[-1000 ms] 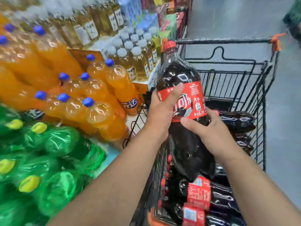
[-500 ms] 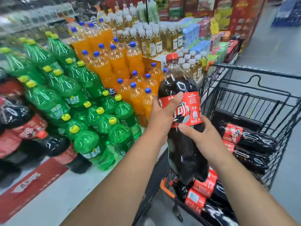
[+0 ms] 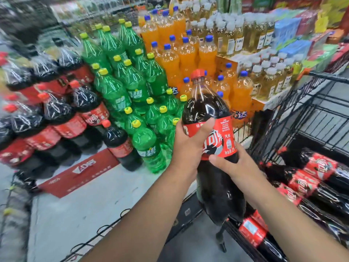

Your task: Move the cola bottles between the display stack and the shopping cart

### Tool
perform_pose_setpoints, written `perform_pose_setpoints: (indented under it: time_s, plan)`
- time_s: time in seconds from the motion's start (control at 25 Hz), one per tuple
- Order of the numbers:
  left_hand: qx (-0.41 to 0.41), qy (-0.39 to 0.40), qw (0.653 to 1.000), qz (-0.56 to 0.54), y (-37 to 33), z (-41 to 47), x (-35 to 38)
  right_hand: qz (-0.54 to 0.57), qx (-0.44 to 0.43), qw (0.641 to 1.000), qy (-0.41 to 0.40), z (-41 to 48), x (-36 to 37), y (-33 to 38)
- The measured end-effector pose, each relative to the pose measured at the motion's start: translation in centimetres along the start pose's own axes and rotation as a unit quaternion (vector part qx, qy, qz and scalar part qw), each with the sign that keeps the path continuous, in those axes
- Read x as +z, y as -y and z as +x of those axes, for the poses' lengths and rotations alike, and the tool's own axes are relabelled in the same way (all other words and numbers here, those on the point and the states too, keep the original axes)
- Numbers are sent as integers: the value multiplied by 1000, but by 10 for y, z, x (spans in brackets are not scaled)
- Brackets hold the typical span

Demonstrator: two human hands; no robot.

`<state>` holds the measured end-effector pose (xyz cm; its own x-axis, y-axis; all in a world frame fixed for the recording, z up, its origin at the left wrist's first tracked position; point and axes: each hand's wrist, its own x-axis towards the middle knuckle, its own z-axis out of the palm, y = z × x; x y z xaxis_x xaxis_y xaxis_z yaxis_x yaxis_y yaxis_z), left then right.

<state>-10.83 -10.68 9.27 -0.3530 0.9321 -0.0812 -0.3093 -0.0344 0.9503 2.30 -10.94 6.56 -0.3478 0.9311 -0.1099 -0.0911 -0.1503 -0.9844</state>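
Note:
I hold a large cola bottle (image 3: 205, 110) upright in mid-air, red cap up, between the display and the cart. My left hand (image 3: 188, 146) grips its red label from the left, thumb across the front. My right hand (image 3: 234, 165) grips it lower on the right side. The black wire shopping cart (image 3: 309, 118) stands at the right with several cola bottles (image 3: 311, 176) lying in it. The cola display stack (image 3: 56, 118) rises at the left, and one single cola bottle (image 3: 120, 144) stands at its front edge.
Green soda bottles (image 3: 120, 86) stand between the cola stack and the orange soda bottles (image 3: 181, 55). Pale tea bottles (image 3: 245, 40) fill the shelf behind. A red floor sign (image 3: 81, 171) lies on the grey platform by the stack.
The view has swung left from the cart toward the display, bringing the cola stack into sight. The bottle stays upright in both hands and has moved left with them.

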Motion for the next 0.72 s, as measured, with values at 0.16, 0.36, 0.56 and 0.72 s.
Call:
perform_pose_setpoints:
  time_s: [0.16,0.36,0.56,0.72]
  plan:
    - [0,-37,999,5,-5,3,-43,-9,22,999,41,13,34,-7]
    - [12,-70,997,22,-15,18,-97,0,47,996,71,35,85,-18]
    - [33,-48,996,65,-28,30,-145,-16,42,997,65,49,127,-31]
    - [27,-17,993,115,-38,40,-189,-27,31,996,81,60,158,-44]
